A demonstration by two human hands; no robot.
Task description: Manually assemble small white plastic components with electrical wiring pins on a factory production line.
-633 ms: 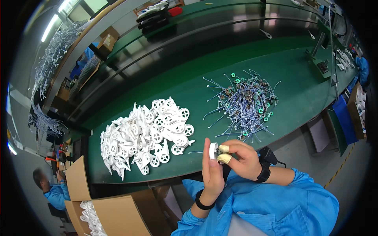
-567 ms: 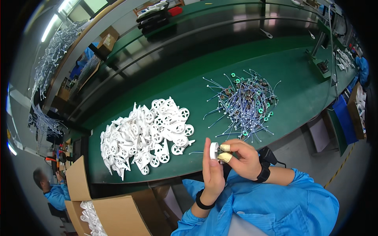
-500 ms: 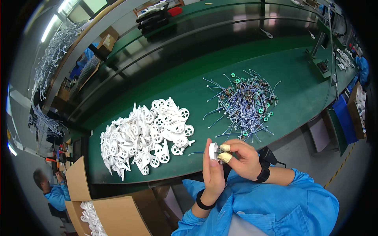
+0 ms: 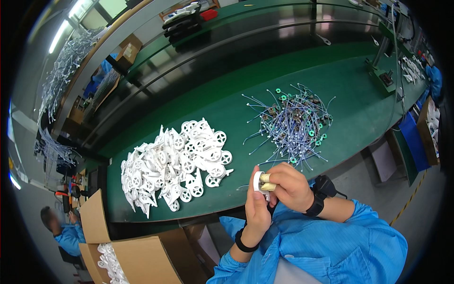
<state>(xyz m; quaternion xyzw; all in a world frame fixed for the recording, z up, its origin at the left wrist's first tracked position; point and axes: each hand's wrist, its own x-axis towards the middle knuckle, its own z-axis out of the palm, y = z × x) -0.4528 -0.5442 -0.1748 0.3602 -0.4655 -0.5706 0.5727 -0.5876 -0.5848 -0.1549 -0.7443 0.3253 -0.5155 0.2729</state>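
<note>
- Lower left of the frame: a cardboard carton (image 4: 142,255) with white parts in it.
- Left of centre: a heap of white parts (image 4: 177,165) with spoked rounds on the green bench (image 4: 217,102).
- Right of centre, low: the left hand (image 4: 257,214) holds a white round part (image 4: 257,181) between upright fingers and thumb; its rim shows nearly edge-on, long axis running up the frame.
- Above the hands: a tangle of blue wires (image 4: 295,128).
- Just right of the part: the right hand (image 4: 293,190), finger and thumb in yellow covers (image 4: 267,187), pinched narrow against its right face; whether they grip something there, I cannot tell.
</note>
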